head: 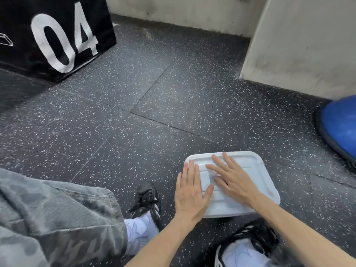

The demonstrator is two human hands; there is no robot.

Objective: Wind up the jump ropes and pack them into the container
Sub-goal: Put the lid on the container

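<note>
At about ten o'clock from your hands stands the black box (54, 33) marked 04, well apart from the work. Nearer, at eight o'clock, your grey trouser leg (57, 218) and a black shoe (147, 201) rest on the speckled floor (134, 112).

Your left hand (190, 191) lies flat, fingers straight, pressing the nine o'clock edge of the white container (260, 170); its lid is on. Your right hand (231, 176) lies flat too, fingers spread across the middle of the lid, just beside the left. Neither hand curls round anything.

No jump ropes show; whether they are inside cannot be told, since the lid is opaque. With the lid on and both palms down, you look to be sealing it, so the task seems near its end.

The container looks like thin, light plastic with a flexing lid: press along the rim, corner by corner, not the centre, which may bow. To lift it, take both short sides under the lip; it may slide on the floor.

At three o'clock sits a blue ball (341, 128).
</note>
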